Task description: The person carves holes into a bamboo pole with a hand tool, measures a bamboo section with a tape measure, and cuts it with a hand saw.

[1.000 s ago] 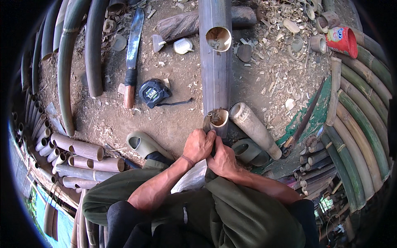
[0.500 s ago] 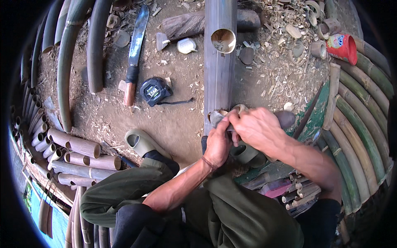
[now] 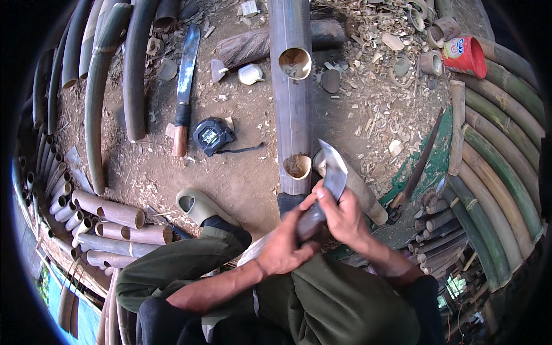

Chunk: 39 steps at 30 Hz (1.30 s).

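Curved-bladed knife [image 3: 335, 174] lies within both grips: left hand [image 3: 282, 247] clasping its handle [image 3: 311, 221], right hand [image 3: 347, 217] closed behind the far-pointing blade.

The floor [image 3: 238, 184] is bare brown dirt. Lots of pale wood chips [image 3: 368, 54] lie on it, most of them at the top right. A green sheet [image 3: 436, 156] lies on the dirt on the right side. Long bamboo poles [image 3: 489, 172], some green and some tan, curve along the right edge. Short tubes [image 3: 60, 198] are piled on the left. A light blue sheet [image 3: 86, 329] shows at the bottom left. Soft, pale light falls on the dirt, and the far right edge is dark.
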Motion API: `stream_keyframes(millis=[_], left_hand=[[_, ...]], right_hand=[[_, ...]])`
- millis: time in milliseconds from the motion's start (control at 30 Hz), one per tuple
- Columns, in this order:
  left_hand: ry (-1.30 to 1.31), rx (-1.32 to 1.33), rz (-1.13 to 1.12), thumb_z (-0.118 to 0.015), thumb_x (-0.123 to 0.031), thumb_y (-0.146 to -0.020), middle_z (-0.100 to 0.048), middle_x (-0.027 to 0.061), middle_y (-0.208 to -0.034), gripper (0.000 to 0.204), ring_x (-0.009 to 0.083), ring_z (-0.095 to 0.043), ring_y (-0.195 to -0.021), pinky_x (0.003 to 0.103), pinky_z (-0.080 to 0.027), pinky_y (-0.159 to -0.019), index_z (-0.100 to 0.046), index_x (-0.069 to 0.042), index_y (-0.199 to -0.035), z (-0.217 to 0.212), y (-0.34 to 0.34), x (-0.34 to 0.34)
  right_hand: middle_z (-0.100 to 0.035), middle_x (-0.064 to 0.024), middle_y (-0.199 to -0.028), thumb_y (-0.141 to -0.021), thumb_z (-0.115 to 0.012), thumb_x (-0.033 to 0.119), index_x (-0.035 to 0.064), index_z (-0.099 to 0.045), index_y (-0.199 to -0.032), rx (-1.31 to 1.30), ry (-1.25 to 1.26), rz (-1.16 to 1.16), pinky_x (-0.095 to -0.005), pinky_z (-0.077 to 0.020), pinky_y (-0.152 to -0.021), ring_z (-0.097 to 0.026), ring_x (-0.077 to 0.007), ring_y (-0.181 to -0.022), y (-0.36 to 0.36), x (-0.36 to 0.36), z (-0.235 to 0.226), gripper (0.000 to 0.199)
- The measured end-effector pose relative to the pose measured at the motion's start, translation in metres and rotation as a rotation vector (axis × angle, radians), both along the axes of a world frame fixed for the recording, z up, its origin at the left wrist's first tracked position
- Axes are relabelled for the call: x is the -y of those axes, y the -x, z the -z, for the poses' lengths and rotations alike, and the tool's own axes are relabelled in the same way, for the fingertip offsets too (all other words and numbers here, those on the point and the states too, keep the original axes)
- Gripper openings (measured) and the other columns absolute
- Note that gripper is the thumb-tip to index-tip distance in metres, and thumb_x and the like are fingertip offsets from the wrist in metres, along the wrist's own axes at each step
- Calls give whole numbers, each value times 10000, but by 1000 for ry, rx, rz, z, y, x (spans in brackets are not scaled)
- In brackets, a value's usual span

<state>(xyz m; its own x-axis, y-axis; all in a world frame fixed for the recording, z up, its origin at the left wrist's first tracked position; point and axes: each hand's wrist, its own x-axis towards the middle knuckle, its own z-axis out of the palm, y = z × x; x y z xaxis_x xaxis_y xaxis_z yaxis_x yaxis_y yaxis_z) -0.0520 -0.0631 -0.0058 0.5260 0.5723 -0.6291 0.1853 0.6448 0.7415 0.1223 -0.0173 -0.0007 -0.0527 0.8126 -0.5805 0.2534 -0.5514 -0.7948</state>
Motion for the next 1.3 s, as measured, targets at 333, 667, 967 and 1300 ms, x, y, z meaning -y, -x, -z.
stream_keyframes(millis=[333, 667, 967, 1300], left_hand=[[-117, -677, 134, -765, -258, -696, -691, 206, -792, 368, 353, -701, -749, 427, -556, -701, -682, -33, -975, 13, 67, -62], [-522, -796, 843, -715, -235, -673, -690, 137, -775, 226, 326, -694, -730, 435, -554, -668, -669, -65, -814, -29, 29, -199], [-836, -650, 1281, -692, -198, -773, -712, 67, -739, 81, 237, -716, -726, 369, -541, -607, -728, -135, -738, -61, -62, -238], [-770, -605, 1365, -686, -178, -772, -696, 56, -768, 77, 247, -706, -763, 390, -539, -658, -696, -154, -844, -41, 14, -224]], right_hand=[[-700, -185, -939, -1033, -441, 239, -70, -559, -1049, -515, 725, 181, -294, -590, -496, -677, -209, -570, 62, -34, 56, 331], [-671, -238, -1059, -1001, -483, 264, 17, -520, -1120, -1043, 643, 742, -377, -604, -664, -702, -292, -723, 35, -56, 45, 276], [-675, -123, -1149, -1015, -373, 307, 91, -578, -1214, -1451, 655, 1127, -408, -594, -778, -707, -263, -845, 11, -22, 49, 358], [-701, -125, -1003, -1028, -434, 326, 61, -521, -1309, -1599, 750, 831, -403, -570, -767, -700, -300, -835, 39, 13, 59, 396]])
